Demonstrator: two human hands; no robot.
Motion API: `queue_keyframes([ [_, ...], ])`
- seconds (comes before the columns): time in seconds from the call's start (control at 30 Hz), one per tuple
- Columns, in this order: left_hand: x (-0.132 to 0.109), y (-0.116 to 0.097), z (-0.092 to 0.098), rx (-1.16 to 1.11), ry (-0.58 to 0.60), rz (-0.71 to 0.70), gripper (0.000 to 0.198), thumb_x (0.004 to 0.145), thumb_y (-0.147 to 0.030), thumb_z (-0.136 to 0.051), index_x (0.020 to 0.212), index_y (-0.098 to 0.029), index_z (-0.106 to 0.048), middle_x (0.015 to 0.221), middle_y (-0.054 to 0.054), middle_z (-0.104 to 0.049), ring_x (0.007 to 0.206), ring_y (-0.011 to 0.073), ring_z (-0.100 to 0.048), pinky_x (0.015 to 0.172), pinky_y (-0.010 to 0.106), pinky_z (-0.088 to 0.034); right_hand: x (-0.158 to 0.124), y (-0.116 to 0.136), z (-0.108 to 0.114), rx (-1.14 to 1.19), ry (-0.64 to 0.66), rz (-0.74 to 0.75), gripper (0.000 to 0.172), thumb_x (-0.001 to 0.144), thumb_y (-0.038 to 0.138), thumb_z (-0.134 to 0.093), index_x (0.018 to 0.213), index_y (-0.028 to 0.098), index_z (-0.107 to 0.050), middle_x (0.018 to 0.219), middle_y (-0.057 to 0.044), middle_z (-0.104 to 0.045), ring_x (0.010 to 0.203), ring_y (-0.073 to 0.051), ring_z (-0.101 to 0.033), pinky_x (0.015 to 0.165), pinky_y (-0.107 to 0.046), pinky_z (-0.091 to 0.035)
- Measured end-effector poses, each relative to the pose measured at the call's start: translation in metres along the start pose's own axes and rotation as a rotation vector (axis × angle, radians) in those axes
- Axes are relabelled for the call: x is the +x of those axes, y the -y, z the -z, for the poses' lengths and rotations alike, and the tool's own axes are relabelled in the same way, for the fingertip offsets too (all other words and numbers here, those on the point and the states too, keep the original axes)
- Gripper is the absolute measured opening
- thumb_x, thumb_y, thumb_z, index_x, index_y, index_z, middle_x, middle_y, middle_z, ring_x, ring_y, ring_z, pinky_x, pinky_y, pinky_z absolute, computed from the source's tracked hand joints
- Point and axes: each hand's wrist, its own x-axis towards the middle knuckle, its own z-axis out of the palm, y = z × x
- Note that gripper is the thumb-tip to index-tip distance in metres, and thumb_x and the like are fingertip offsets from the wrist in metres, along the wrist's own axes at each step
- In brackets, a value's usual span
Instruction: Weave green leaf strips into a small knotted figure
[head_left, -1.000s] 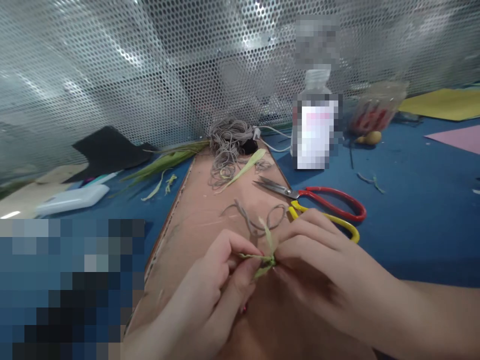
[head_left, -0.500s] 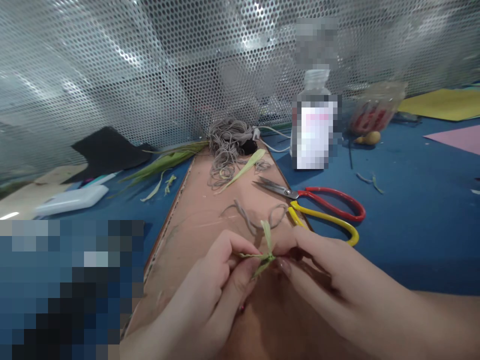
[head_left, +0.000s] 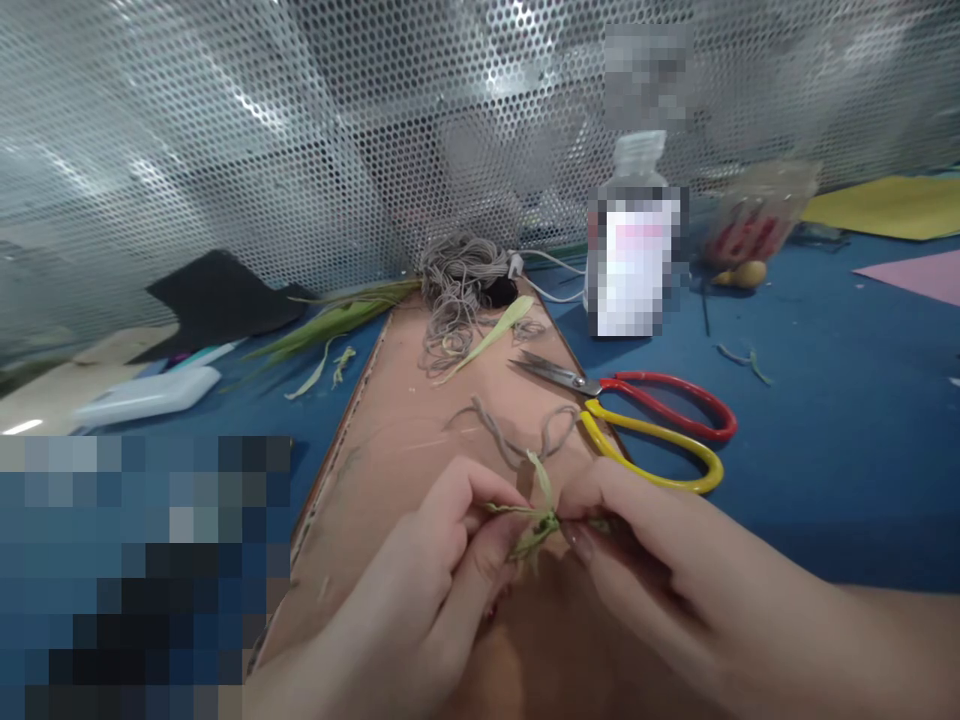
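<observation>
Between my two hands is a small knotted piece of pale green leaf strip [head_left: 546,520], with one end sticking up and others spreading to the sides. My left hand [head_left: 457,560] pinches its left strands between thumb and forefinger. From the other side, my right hand [head_left: 637,550] pinches it close to the knot; the right fingertips partly hide what they hold. Just beyond the hands a loose piece of grey cord [head_left: 499,430] lies on the brown cardboard [head_left: 390,430]. Scissors [head_left: 577,384] with one red and one yellow handle rest partly on the cardboard's right edge, blades parted.
A tangle of grey cord [head_left: 465,270] and a pale leaf strip [head_left: 495,335] lie at the cardboard's far end. Green leaves [head_left: 337,325] and a white plastic piece [head_left: 150,393] are left. A bottle [head_left: 637,270] stands right, before a perforated metal screen [head_left: 360,150].
The view has shifted slightly. The pale green knot shows more fully between the fingertips, and its upright end leans more to the left. Both hands keep their pinch.
</observation>
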Motion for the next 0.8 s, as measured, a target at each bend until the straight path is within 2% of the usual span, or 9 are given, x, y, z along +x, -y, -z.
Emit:
queue_keyframes([
  [0.17, 0.0001, 0.0016, 0.0012, 0.029, -0.008, -0.017, 0.021, 0.086, -0.042, -0.039, 0.085, -0.022, -0.047, 0.055, -0.005, -0.043, 0.047, 0.0087, -0.037, 0.044, 0.019, -0.028, -0.0021, -0.0021, -0.0026, -0.078, -0.048, 0.032, 0.016, 0.077, 0.006, -0.038, 0.074, 0.022, -0.037, 0.057, 0.005, -0.045, 0.047, -0.009, -0.040, 0.042, -0.019, -0.032],
  [0.33, -0.0004, 0.0011, -0.0006, 0.030, -0.038, -0.019, 0.022, 0.086, -0.043, -0.038, 0.088, -0.022, -0.046, 0.053, -0.006, -0.043, 0.046, 0.0084, -0.038, 0.043, 0.019, -0.028, -0.0023, -0.0017, -0.0023, -0.100, -0.068, 0.030, 0.014, 0.078, 0.007, -0.038, 0.077, 0.021, -0.040, 0.065, 0.002, -0.052, 0.053, -0.009, -0.046, 0.047, -0.018, -0.037],
  [0.63, -0.0040, -0.0022, 0.0005, 0.085, -0.030, -0.027, 0.020, 0.086, -0.042, -0.036, 0.088, -0.023, -0.044, 0.056, -0.004, -0.047, 0.048, 0.0106, -0.042, 0.045, 0.021, -0.031, 0.0015, -0.0007, 0.0001, -0.007, -0.039, 0.020, 0.015, 0.077, 0.006, -0.040, 0.077, 0.021, -0.044, 0.064, 0.001, -0.054, 0.052, -0.009, -0.048, 0.047, -0.018, -0.040],
  [0.8, -0.0028, -0.0033, 0.0010, 0.087, -0.062, -0.054, 0.016, 0.086, -0.038, -0.039, 0.086, -0.024, -0.046, 0.058, -0.003, -0.051, 0.049, 0.0113, -0.047, 0.046, 0.021, -0.035, 0.0023, -0.0007, 0.0044, 0.157, -0.023, 0.005, 0.012, 0.079, 0.011, -0.043, 0.085, 0.020, -0.046, 0.071, -0.001, -0.058, 0.064, -0.012, -0.056, 0.053, -0.020, -0.046],
])
